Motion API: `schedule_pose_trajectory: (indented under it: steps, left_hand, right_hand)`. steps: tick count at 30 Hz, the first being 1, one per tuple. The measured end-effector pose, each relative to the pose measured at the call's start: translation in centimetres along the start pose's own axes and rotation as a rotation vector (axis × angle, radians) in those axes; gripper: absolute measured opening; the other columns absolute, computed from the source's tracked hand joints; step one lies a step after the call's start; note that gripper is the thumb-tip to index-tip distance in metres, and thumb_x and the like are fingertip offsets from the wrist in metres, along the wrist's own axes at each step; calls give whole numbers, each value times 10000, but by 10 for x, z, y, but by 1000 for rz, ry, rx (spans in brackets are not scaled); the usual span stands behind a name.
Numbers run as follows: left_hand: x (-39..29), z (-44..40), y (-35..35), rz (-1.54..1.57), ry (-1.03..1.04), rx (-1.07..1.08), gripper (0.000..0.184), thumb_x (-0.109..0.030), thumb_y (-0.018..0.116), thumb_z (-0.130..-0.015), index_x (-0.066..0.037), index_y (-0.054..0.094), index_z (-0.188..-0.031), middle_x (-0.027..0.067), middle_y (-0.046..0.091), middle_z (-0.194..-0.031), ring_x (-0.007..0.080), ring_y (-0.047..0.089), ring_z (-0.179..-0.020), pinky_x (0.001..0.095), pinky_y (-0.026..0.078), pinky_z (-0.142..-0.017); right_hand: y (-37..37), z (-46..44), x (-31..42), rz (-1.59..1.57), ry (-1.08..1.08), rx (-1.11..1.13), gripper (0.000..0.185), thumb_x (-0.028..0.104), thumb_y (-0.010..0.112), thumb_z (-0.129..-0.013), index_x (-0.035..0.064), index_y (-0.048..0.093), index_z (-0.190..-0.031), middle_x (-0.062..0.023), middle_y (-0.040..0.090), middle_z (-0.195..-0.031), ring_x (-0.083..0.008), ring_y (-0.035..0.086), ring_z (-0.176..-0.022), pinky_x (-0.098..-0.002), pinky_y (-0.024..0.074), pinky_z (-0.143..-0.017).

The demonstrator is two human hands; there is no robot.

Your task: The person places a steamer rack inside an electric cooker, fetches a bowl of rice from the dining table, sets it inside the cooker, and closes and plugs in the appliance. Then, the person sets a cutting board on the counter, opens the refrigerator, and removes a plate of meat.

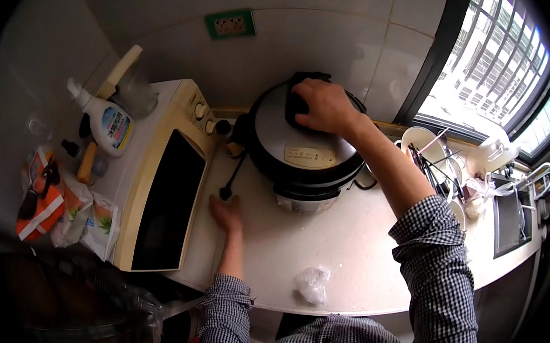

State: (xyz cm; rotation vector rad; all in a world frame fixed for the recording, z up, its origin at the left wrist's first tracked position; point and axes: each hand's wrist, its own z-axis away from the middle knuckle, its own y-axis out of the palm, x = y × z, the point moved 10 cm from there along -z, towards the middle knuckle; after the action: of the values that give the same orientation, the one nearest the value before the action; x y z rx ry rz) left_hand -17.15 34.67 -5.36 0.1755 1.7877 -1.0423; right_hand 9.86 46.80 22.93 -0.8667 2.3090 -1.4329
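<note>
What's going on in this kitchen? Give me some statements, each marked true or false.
1. The right hand touches the round cooker's silver-and-black top. True.
2. The left hand rests on the cream microwave's dark door. False: the left hand is beside a black plug-like cord end.
3. A crumpled clear plastic bag lies on the white counter. True.
4. A white spray bottle stands in the sink. False: the bottle is over by the microwave.

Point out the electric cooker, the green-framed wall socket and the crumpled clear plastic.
Electric cooker [268, 128]: head view, on the silver top of its lid.
Wall socket [231, 26]: head view, middle of its faceplate.
Crumpled clear plastic [313, 285]: head view, middle of the bundle.
</note>
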Motion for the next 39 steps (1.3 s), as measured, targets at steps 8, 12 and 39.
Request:
schedule_pose_trajectory:
  steps: [8, 12, 39]
  left_hand:
    - [-14, -23, 18, -125, 303, -10, 190, -169, 610, -662, -26, 630, -786, 167, 624, -784, 309, 593, -743, 405, 462, -672]
    - [-46, -17, -5, 252, 202, 25, 351, -104, 661, -722, -7, 508, -1023, 136, 610, -880, 233, 603, -695, 324, 471, -622]
    - [-344, -168, 60, 1059, 268, 260, 211, -58, 528, -841, 22, 392, -981, 120, 520, -869, 155, 566, -737, 277, 511, -630]
  right_hand:
    - [-4, 10, -8, -98, 39, 2, 489, 228, 673, -639, 21, 540, -1062, -175, 549, -1028, -346, 519, -984, -420, 433, -845]
    - [-13, 4, 1, -125, -26, -119, 430, 128, 639, -584, 25, 545, -990, -166, 563, -928, -360, 544, -869, -416, 448, -744]
    - [-16, 5, 2, -107, -11, -135, 420, 248, 687, -594, 57, 587, -955, -130, 587, -925, -289, 575, -917, -366, 482, -755]
